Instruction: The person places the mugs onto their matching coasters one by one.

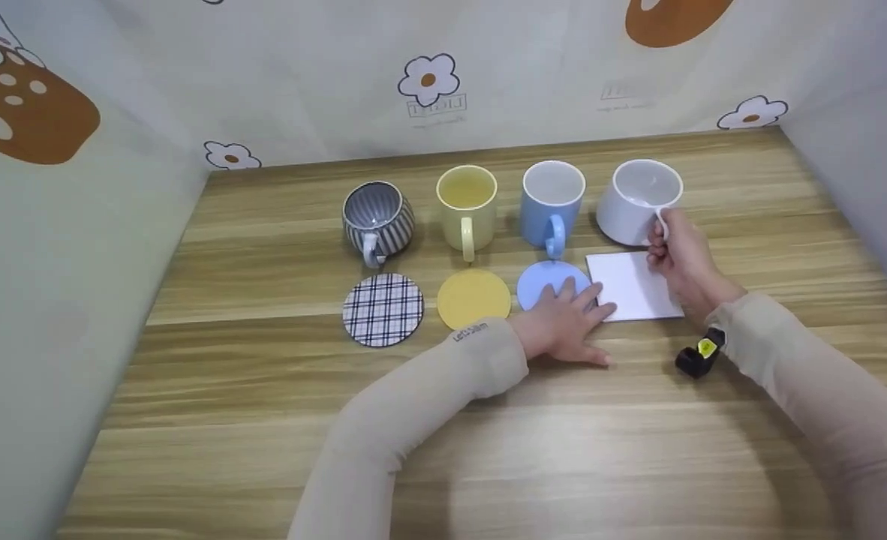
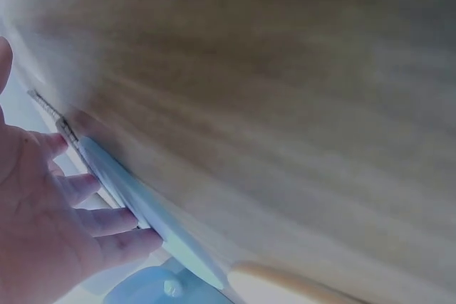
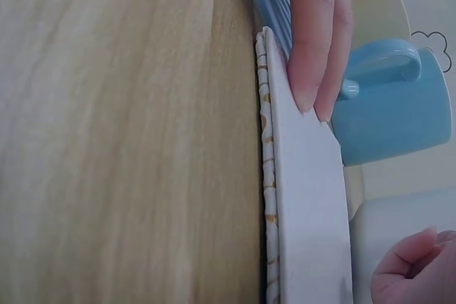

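My right hand (image 1: pixel 685 259) grips the handle of the white mug (image 1: pixel 635 202), which stands just behind the white square coaster (image 1: pixel 631 289). My left hand (image 1: pixel 569 322) lies with straight, spread fingers. Its fingertips (image 3: pixel 305 97) touch the white coaster, while other fingers overlap the round blue coaster (image 1: pixel 545 279). Behind that coaster is the light blue mug (image 1: pixel 551 210), handle toward me. In the right wrist view, the curled right fingers (image 3: pixel 406 265) appear beside the white mug. The left wrist view shows the left palm (image 2: pixel 43 226) and the blue coaster's edge (image 2: pixel 153 211).
To the left stand a yellow mug (image 1: pixel 467 214) behind a round yellow coaster (image 1: pixel 473 298) and a striped mug (image 1: pixel 378 225) behind a round plaid coaster (image 1: pixel 383 310). A patterned curtain (image 1: pixel 323 90) borders the wooden table (image 1: pixel 263 390) at the back.
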Available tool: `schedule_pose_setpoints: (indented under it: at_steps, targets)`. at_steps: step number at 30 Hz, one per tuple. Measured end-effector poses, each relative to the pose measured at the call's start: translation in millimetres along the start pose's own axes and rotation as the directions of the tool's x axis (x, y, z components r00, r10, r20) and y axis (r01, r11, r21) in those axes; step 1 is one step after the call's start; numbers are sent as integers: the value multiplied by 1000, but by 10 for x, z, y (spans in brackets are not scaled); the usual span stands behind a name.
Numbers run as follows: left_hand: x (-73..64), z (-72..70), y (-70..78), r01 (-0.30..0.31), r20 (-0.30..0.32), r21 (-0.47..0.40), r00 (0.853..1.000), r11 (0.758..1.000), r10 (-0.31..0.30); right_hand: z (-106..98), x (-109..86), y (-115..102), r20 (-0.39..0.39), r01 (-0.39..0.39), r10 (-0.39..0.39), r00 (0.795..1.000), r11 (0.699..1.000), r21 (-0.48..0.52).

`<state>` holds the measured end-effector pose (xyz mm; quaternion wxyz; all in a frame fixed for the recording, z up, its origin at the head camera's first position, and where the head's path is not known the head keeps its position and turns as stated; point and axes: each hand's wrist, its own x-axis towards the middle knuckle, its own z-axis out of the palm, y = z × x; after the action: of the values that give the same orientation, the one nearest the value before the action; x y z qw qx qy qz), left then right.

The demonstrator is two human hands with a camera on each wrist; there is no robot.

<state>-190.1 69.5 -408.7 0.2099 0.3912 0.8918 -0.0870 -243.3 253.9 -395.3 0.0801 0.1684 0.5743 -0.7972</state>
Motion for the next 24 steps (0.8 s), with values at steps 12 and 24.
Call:
schedule_pose_setpoints:
  at_steps: [12,24]
  targets:
    - [-23,-35,-26,-3,11,-30,1000,1000,3,11,-70,-41,37,56,-54,998,997,-59]
    - [-16,-60,-46,-9,51,-28,999,1000,10,-51,-201,-63,97,45,-44,994,999,-10]
